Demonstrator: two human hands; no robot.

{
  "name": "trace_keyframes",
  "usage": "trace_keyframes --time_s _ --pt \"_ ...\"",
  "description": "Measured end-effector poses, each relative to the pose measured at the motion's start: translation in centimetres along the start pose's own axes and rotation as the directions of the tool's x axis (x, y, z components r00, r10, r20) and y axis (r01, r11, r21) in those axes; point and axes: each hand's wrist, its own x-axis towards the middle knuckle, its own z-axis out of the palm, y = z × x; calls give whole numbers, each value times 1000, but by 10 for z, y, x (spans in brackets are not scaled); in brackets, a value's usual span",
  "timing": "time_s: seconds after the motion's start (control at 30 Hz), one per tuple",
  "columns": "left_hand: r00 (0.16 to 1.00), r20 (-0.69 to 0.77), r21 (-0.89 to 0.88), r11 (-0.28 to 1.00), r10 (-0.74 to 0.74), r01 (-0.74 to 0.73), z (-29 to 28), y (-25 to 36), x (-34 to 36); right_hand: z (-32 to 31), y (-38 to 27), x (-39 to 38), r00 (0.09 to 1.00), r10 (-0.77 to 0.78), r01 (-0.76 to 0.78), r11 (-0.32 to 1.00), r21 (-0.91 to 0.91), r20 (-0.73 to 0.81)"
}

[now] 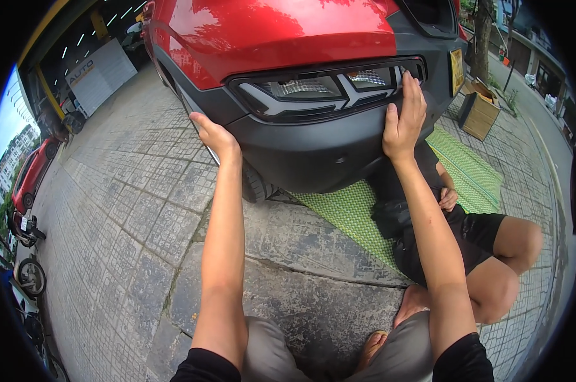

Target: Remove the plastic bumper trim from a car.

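Observation:
The black bumper (307,156) of a red car (281,28) is between my two hands. My left hand (219,137) lies against the bumper's left corner by the wheel arch, fingers stretched out and partly turned from view. My right hand (404,121) rests flat on the right part of the bumper, thumb raised, fingertips reaching up to the light unit (329,89). That unit has a black frame, clear lenses and pale branching strips. Neither hand grips a loose thing. Below the bumper's left end part of a tyre (253,186) shows.
Another person in black (428,235) lies partly under the bumper on a green woven mat (351,213), knees bent, close to my right forearm. An open cardboard box (479,113) stands at the right. Motorbikes (30,274) and another red car (34,173) are at the far left.

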Motion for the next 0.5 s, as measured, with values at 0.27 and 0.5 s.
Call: trace_keyframes --time_s 0.27,0.5 --pt "995 50 53 995 82 -84 -6 -3 0 -4 -4 1 1000 23 -23 1000 -2 13" --pt "998 40 -2 999 38 -38 -4 3 2 0 -2 2 1000 18 -18 1000 18 2"
